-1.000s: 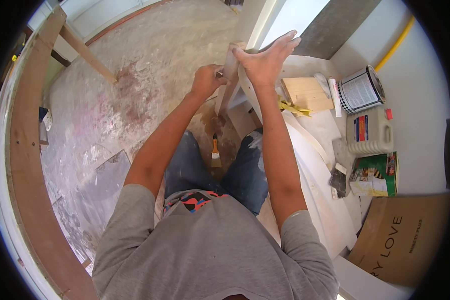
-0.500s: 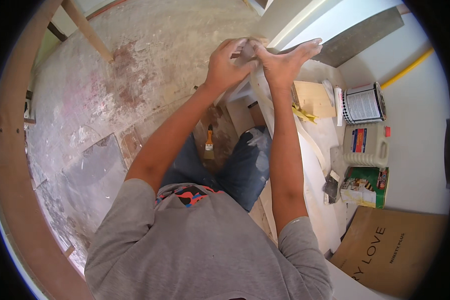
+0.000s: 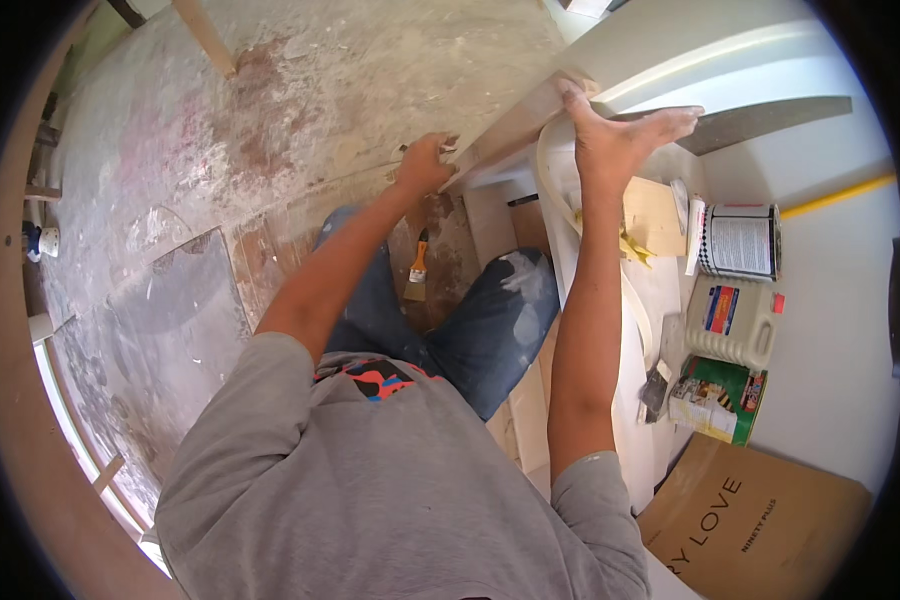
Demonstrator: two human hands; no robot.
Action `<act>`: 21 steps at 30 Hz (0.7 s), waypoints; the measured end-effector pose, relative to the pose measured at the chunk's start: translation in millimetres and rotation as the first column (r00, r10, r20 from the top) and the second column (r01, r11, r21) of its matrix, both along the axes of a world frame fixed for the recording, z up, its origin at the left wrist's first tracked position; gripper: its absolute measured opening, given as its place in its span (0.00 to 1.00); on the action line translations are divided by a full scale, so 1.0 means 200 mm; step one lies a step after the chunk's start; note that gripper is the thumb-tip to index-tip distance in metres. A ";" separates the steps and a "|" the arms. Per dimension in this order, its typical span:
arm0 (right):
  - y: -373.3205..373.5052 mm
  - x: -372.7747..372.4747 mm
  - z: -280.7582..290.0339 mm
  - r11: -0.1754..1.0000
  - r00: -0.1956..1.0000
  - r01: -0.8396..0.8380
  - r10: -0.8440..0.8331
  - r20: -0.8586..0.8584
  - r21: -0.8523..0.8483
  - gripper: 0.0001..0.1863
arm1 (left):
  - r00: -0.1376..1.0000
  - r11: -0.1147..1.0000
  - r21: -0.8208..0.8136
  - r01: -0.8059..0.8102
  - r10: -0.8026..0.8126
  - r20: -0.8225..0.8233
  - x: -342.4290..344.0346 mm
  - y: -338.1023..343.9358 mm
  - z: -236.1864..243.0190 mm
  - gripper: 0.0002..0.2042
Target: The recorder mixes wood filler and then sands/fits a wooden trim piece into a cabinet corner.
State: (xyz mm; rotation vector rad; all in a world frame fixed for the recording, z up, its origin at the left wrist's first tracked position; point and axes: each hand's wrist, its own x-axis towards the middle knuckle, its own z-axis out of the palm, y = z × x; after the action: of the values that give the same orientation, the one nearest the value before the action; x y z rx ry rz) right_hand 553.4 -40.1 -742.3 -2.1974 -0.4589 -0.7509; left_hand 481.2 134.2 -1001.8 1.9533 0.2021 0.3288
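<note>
A brownish, smooth panel face (image 3: 515, 125) runs slantwise along the front of a white cabinet-like piece. My left hand (image 3: 428, 163) is at its near left end, fingers bent round the edge; the fingertips are partly hidden. At the far right end my right hand (image 3: 610, 140) rests its thumb against the panel's top corner, with the other fingers stretched out to the right. A pale, thin edging strip (image 3: 545, 175) curves loosely beside my right forearm and along the white surface.
Between my knees a paintbrush (image 3: 419, 265) lies on the stained floor (image 3: 320, 110). To the right stand a paint can (image 3: 740, 240), a beige jug (image 3: 732, 320), a green box (image 3: 718, 400) and a cardboard carton (image 3: 760, 520). A wooden block (image 3: 655, 215) and a putty knife (image 3: 655, 390) lie nearer.
My left hand has moved away from the right one, down and left along the panel. My right hand stays at the far corner. The view has shifted slightly.
</note>
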 end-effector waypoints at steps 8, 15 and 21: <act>-0.03 0.01 -0.02 0.994 0.997 0.071 -0.073 -0.023 -0.080 0.84 | 0.990 0.996 0.023 -0.083 0.080 0.113 0.05 -0.23 -0.13 0.34; 0.01 0.01 -0.01 0.993 0.998 0.066 -0.065 0.020 -0.095 0.84 | 0.984 0.987 -0.084 -0.137 0.145 0.102 0.08 -0.24 -0.13 0.27; 0.03 0.02 -0.02 0.994 0.998 0.058 -0.055 0.037 -0.094 0.84 | 0.990 0.993 -0.031 -0.113 0.115 0.081 0.07 -0.22 -0.07 0.28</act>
State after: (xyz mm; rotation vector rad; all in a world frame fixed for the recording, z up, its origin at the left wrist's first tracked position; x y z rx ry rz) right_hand 558.0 -34.8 -747.2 -2.2974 -0.4596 -0.8130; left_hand 494.5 89.8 -1016.0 1.9021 0.2631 0.4787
